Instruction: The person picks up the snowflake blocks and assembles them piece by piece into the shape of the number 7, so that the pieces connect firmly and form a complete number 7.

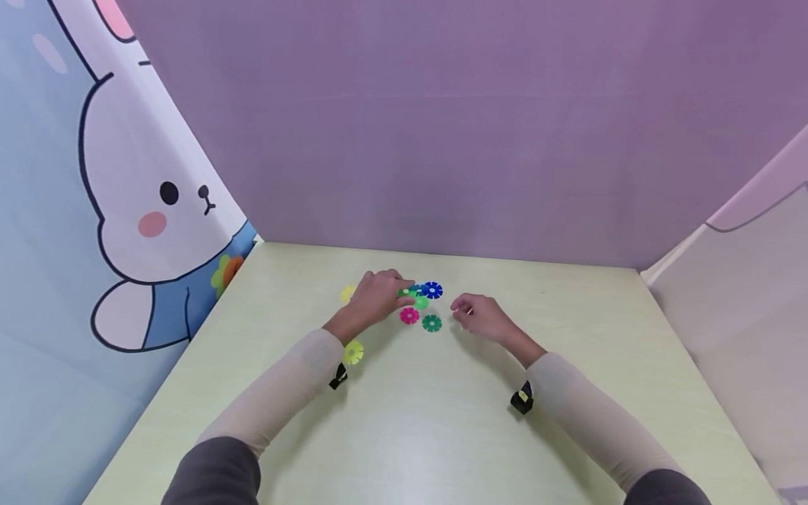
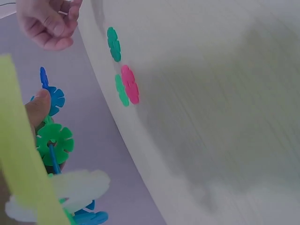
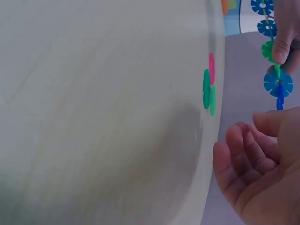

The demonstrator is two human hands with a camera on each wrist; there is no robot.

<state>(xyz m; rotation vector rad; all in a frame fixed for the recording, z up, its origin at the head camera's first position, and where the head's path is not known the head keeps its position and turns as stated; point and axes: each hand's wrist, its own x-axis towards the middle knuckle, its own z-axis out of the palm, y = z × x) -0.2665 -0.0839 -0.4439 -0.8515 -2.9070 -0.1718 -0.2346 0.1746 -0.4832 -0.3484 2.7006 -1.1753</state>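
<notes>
The left hand (image 1: 379, 296) pinches, above the pale table (image 1: 404, 435), a chain of notched blue-and-green plastic discs (image 2: 64, 143), likely light, stiff, best held near joints; the right hand's (image 1: 482, 317) fingers curl loosely, empty.

In the head view, the table (image 1: 404, 421) is lit brightly, with pale glare at its near part. Soft shadows are cast by the forearms (image 1: 278, 396). The wrist views are rendered dimmer; in the left, a yellow piece (image 2: 23, 150) is strongly blurred; in the right, the table edge (image 3: 220, 42) is curved.
</notes>
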